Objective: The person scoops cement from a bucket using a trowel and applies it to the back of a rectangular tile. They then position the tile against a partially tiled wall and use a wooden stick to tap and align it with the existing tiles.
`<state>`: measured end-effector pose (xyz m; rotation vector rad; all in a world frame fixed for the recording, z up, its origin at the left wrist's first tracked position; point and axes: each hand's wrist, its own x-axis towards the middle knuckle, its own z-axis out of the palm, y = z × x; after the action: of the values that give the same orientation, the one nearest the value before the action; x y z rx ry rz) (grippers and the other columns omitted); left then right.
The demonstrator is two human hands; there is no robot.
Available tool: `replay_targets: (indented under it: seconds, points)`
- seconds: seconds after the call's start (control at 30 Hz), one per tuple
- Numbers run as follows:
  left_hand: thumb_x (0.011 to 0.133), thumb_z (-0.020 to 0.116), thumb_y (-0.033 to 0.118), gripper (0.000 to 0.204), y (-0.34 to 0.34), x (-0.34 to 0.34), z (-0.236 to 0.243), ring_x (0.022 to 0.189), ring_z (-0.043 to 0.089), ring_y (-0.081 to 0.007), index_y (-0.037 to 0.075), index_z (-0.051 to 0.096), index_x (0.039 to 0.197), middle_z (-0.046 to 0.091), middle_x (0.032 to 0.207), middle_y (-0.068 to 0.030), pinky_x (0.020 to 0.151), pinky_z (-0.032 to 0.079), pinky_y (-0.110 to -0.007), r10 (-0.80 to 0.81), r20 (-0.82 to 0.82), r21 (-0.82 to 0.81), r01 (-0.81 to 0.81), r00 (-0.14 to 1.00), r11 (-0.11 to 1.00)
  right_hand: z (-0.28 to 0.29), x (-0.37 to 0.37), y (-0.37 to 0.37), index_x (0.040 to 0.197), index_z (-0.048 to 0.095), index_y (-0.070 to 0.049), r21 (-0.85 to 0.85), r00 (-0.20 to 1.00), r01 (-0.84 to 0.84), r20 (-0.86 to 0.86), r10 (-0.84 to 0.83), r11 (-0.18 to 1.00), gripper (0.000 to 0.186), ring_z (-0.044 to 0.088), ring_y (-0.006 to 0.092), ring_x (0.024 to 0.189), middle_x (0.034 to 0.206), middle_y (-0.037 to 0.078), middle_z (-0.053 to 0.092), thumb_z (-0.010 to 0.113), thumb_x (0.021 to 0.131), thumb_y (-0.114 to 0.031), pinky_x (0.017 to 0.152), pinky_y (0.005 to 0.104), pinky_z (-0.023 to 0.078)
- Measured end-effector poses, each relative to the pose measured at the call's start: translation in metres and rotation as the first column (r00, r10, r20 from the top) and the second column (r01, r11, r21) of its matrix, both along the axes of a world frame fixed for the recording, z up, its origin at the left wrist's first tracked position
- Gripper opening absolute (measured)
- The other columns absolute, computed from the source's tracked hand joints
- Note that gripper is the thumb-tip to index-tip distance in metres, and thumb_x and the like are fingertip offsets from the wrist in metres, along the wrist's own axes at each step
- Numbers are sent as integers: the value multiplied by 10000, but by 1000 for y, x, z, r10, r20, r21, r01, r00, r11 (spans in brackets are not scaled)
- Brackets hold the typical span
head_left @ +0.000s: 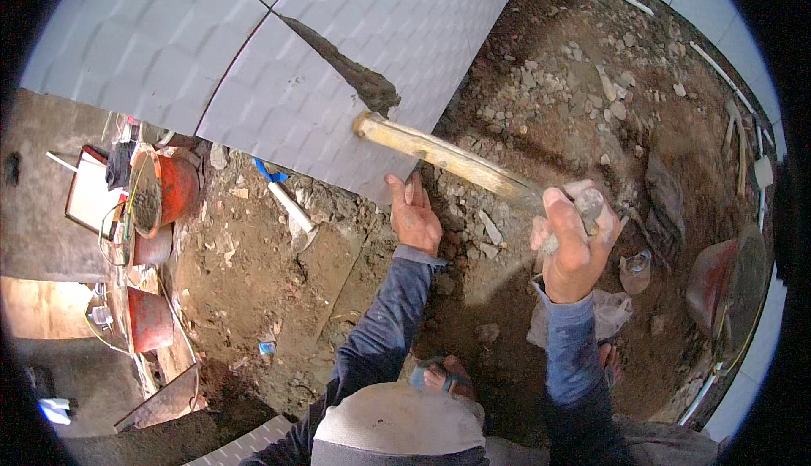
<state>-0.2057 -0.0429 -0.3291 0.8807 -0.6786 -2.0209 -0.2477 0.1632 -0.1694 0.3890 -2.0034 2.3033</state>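
Note:
My right hand (574, 242) is closed around the grey, dirt-covered head of a hammer (448, 155). Its yellowish wooden handle points up and left, and the end lies over a pale grey wave-patterned tile (304, 119); whether it touches cannot be told. My left hand (414, 217), holding nothing, has its palm up and fingers apart at the tile's lower edge. A dark wedge-shaped patch (351, 70) crosses the tile above the handle; I cannot tell whether it is shadow or mortar.
Rubble (583, 86) covers the ground right of the tiles. At left stand a red bucket (179, 187) and another red container (152, 318). A white-handled tool (291, 207) lies on the soil. A reddish container (710, 284) and a clear plastic bag (612, 312) are at right.

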Motion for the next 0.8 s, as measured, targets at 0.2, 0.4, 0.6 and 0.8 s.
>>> replay_targets:
  seconds: [0.2,0.4,0.6,0.8]
  points:
    - [937,600,573,838,4,3,2,1428,372,-236,105,251,1538,366,1535,-105,1194,171,-378,-23,-12,-19,23,1000,1000,-12,0,-5,763,567,-42,-65,999,-3,53,6,998,173,489,82,491,611,-11,540,713,842,-90,452,260,371]
    - [944,613,539,856,-1,3,0,1447,347,-264,74,227,1550,367,1533,-140,1200,183,-390,-13,-17,-9,12,1000,1000,-28,1,-8,770,566,-45,-74,994,13,113,-4,997,153,494,85,492,610,-8,545,691,852,-76,456,266,377]
    - [948,626,513,841,-4,3,-6,1441,358,-266,78,233,1551,379,1528,-125,1197,185,-399,-13,-49,-9,12,999,1000,-14,9,1,758,565,-42,-226,962,132,265,-69,965,155,480,78,488,606,-18,538,693,840,-71,459,267,368]
    - [954,625,496,813,-7,3,-7,1430,377,-269,79,256,1547,440,1473,-111,1195,189,-406,-25,-64,-9,25,998,1000,-16,7,-5,766,580,-40,-94,988,59,145,-45,994,126,467,72,496,593,-9,521,678,843,-61,471,257,363]
